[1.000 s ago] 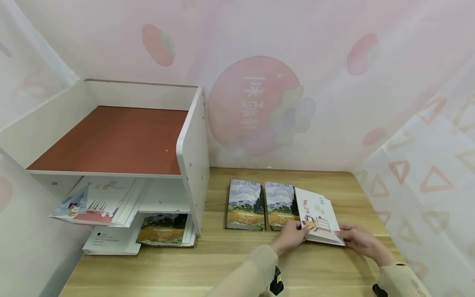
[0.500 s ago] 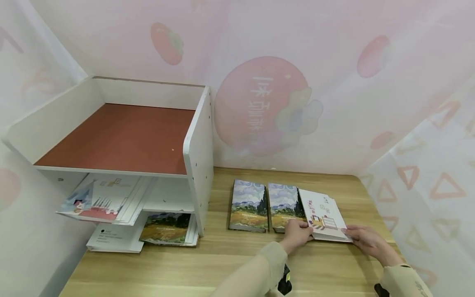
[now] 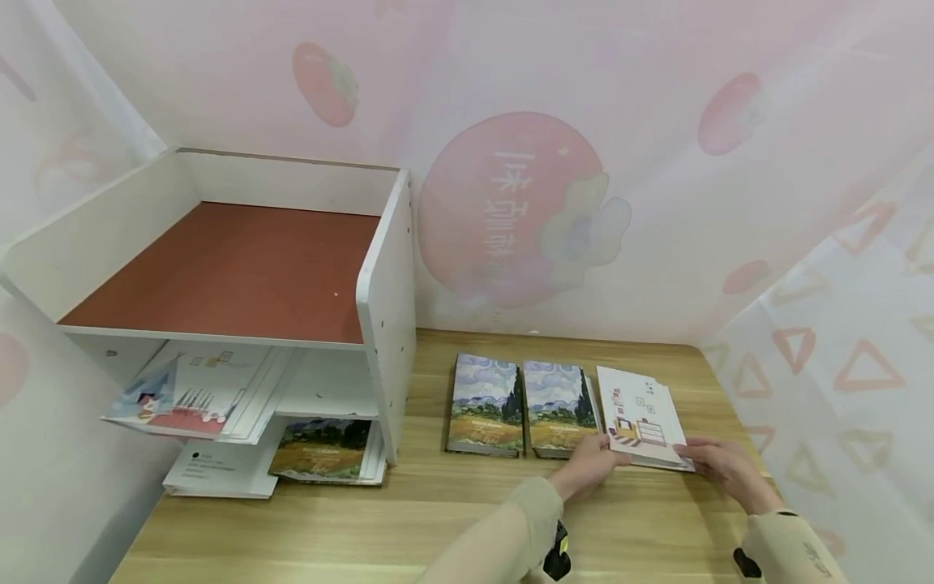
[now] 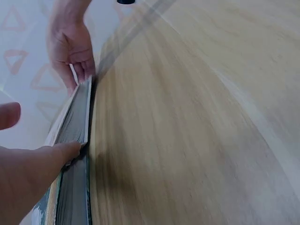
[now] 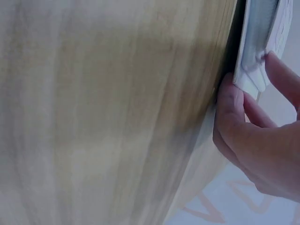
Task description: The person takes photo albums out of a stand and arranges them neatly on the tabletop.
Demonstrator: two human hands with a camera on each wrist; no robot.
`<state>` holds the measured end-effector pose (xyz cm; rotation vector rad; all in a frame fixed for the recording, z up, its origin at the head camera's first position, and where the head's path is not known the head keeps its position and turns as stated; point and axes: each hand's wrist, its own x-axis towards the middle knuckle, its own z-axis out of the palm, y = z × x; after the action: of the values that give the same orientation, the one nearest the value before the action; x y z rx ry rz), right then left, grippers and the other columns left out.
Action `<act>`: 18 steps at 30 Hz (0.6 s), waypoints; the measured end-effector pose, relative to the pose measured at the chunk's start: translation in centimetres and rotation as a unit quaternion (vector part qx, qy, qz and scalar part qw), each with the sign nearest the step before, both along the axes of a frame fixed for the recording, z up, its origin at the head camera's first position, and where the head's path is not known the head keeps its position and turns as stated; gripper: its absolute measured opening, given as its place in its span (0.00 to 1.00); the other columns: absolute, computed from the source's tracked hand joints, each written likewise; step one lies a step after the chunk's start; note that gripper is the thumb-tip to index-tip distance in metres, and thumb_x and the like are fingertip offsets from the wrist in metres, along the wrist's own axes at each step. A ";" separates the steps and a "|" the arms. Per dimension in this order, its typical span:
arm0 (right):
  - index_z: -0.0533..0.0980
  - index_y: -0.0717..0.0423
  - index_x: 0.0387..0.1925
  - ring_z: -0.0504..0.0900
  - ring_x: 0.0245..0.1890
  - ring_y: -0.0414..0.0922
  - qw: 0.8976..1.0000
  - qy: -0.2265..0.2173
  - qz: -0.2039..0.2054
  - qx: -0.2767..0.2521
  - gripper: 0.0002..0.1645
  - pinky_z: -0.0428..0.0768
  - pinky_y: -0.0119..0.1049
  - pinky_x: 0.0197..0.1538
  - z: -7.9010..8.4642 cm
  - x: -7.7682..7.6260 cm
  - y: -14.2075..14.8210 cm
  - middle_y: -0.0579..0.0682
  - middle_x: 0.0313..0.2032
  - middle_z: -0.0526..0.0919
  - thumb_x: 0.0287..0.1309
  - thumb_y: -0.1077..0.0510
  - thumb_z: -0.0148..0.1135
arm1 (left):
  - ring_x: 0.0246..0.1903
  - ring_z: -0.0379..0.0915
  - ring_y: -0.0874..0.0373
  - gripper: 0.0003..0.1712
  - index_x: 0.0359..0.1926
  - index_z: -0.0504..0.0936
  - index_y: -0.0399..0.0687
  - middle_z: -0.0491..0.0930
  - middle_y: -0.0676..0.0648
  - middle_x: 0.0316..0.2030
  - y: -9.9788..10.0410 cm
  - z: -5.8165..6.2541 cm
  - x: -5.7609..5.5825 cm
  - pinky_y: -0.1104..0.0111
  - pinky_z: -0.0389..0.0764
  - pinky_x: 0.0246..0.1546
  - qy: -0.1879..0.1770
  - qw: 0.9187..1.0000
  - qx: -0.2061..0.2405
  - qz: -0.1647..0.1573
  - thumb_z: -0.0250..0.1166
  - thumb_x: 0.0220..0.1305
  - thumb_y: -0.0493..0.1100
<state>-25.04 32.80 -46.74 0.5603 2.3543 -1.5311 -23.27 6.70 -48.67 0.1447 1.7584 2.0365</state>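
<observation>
A white book (image 3: 645,410) with a printed room scene lies at the table's right; another white edge shows behind its upper right corner. My right hand (image 3: 726,470) pinches its lower right corner, the thumb (image 5: 281,77) on the cover side and fingers below. My left hand (image 3: 587,466) is at the lower left corner. In the left wrist view, one extended digit (image 4: 65,152) touches the lower page edges, while another (image 4: 8,115) stands apart from the cover. Left of it lie two books with landscape paintings, the nearer one (image 3: 558,410) and the farther one (image 3: 484,405).
A white shelf unit (image 3: 387,324) with a reddish-brown top board (image 3: 241,268) stands at the left. White booklets (image 3: 197,389) stick out of its middle level. A white binder-like book (image 3: 222,470) and a landscape-covered book (image 3: 321,448) lie below. Patterned cloth (image 3: 657,203) hangs behind.
The white book has moved slightly right, opening a narrow gap beside the nearer landscape book. My left hand has moved a little right with it. The right hand keeps its hold.
</observation>
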 end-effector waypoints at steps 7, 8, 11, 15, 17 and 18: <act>0.66 0.84 0.58 0.78 0.29 0.38 0.999 0.015 0.011 0.050 0.40 0.81 0.32 0.35 0.4 -0.3 -0.3 0.47 0.36 0.84 0.54 0.61 0.73 | 0.13 0.46 0.62 0.26 0.16 0.58 0.52 0.52 0.55 0.13 -0.2 0.4 0.4 0.70 0.55 0.18 0.009 1.000 -0.025 0.000 0.66 0.61 0.35; 0.67 0.84 0.58 0.78 0.29 0.38 0.998 0.018 0.014 0.056 0.39 0.81 0.32 0.35 0.5 -0.1 -0.5 0.48 0.36 0.84 0.54 0.61 0.73 | 0.12 0.46 0.62 0.26 0.16 0.58 0.51 0.52 0.55 0.12 -0.3 0.6 0.5 0.70 0.55 0.18 0.010 0.999 -0.035 -0.003 0.65 0.62 0.35; 0.72 0.82 0.52 0.76 0.25 0.39 0.997 0.020 0.000 0.072 0.34 0.79 0.32 0.29 0.8 0.2 -1.1 0.47 0.31 0.84 0.51 0.62 0.74 | 0.10 0.45 0.62 0.16 0.19 0.73 0.38 0.54 0.54 0.10 -0.7 1.2 1.1 0.71 0.58 0.16 0.009 0.998 -0.061 -0.024 0.63 0.64 0.35; 0.76 0.81 0.47 0.66 0.16 0.38 0.998 0.019 -0.026 0.062 0.27 0.68 0.31 0.20 0.8 0.5 -2.0 0.45 0.17 0.75 0.51 0.63 0.73 | 0.11 0.54 0.63 0.15 0.47 0.83 0.28 0.66 0.54 0.13 -1.4 1.9 2.1 0.71 0.62 0.16 0.002 0.997 -0.063 -0.045 0.62 0.65 0.36; 0.75 0.80 0.48 0.63 0.15 0.39 0.997 0.026 -0.031 0.062 0.26 0.66 0.31 0.20 0.8 0.8 -2.4 0.46 0.17 0.72 0.55 0.62 0.70 | 0.15 0.64 0.63 0.18 0.53 0.81 0.30 0.75 0.53 0.20 -1.7 2.2 2.4 0.72 0.69 0.20 0.002 0.998 -0.051 -0.044 0.62 0.65 0.36; 0.75 0.80 0.48 0.65 0.18 0.40 0.996 0.034 -0.027 0.074 0.26 0.68 0.31 0.22 0.9 0.9 -2.6 0.48 0.20 0.74 0.57 0.60 0.69 | 0.20 0.70 0.62 0.18 0.53 0.81 0.31 0.79 0.51 0.26 -2.0 2.2 2.4 0.70 0.73 0.22 0.007 0.998 -0.048 -0.040 0.62 0.64 0.36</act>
<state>-24.09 30.18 -45.84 0.6202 2.5382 -1.4281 -20.84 4.74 -46.44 0.1967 1.8236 1.8954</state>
